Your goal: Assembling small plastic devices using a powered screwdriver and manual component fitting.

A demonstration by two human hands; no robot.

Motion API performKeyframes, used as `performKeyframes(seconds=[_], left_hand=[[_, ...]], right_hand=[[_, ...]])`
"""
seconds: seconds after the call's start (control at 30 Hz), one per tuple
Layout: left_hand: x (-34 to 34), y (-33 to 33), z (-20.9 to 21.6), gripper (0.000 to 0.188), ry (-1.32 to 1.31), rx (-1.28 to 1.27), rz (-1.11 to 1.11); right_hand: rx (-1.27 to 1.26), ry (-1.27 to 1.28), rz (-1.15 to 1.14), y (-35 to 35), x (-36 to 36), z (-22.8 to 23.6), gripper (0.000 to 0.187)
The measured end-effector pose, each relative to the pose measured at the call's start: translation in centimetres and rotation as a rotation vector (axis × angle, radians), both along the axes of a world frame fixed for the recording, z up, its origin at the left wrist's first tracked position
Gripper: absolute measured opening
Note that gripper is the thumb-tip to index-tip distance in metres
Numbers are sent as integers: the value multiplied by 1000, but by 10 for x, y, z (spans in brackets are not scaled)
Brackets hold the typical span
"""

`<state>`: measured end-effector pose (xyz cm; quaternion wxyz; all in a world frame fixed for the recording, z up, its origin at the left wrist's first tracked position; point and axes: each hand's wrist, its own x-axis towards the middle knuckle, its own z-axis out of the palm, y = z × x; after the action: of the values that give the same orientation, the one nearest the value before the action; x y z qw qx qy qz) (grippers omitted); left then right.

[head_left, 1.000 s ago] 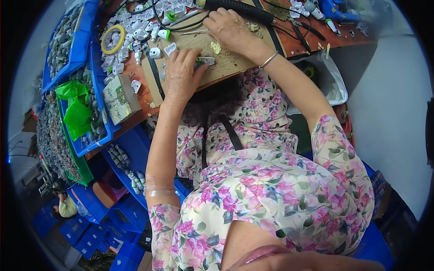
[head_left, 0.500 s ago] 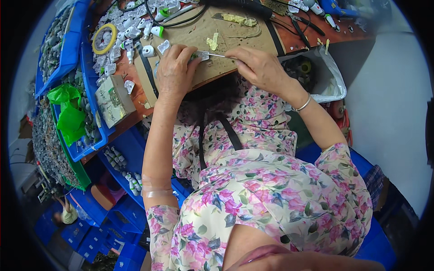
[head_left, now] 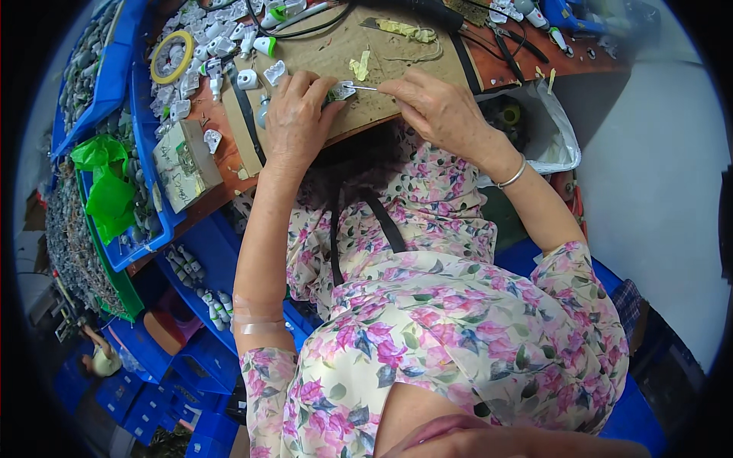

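On the cardboard-covered bench top, my left hand [head_left: 299, 114] is closed on a small plastic housing [head_left: 341, 90], white with a dark green part inside. A grey rounded end [head_left: 263, 112] shows at the far side of the same hand; whether it belongs to the housing I cannot tell. My right hand [head_left: 441, 111] pinches a thin metal tool [head_left: 366, 88]. Its shaft points left and its tip meets the housing; the handle is hidden in my fingers. Just beyond lies a crumpled strip of yellow tape [head_left: 360, 65]. White plastic pieces [head_left: 275, 72] rest near my left fingers.
A yellow tape roll [head_left: 172, 57] lies among many white parts at left. Beside it are a small box [head_left: 185, 164] and blue bins [head_left: 141, 246] with grey parts and a green bag [head_left: 107, 191]. Pliers [head_left: 510, 53] lie right; a white-lined container [head_left: 561, 141] hangs below the bench edge.
My hands remain at the housing, with the tool still touching it and only slightly shifted. The whole view has moved a little, and the grey rounded end shows more clearly beside my left hand.
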<state>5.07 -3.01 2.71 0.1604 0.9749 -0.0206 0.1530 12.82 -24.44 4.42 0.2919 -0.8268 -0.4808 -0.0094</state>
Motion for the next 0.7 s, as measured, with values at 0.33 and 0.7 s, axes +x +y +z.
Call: performKeyframes(seconds=[0.33, 0.7], left_hand=[[0, 2, -4, 29, -53, -12, -28], [0, 1, -4, 27, -46, -8, -18]], right_hand=[[-27, -23, 29, 1, 7, -1, 28], [-81, -71, 67, 6, 11, 5, 26]])
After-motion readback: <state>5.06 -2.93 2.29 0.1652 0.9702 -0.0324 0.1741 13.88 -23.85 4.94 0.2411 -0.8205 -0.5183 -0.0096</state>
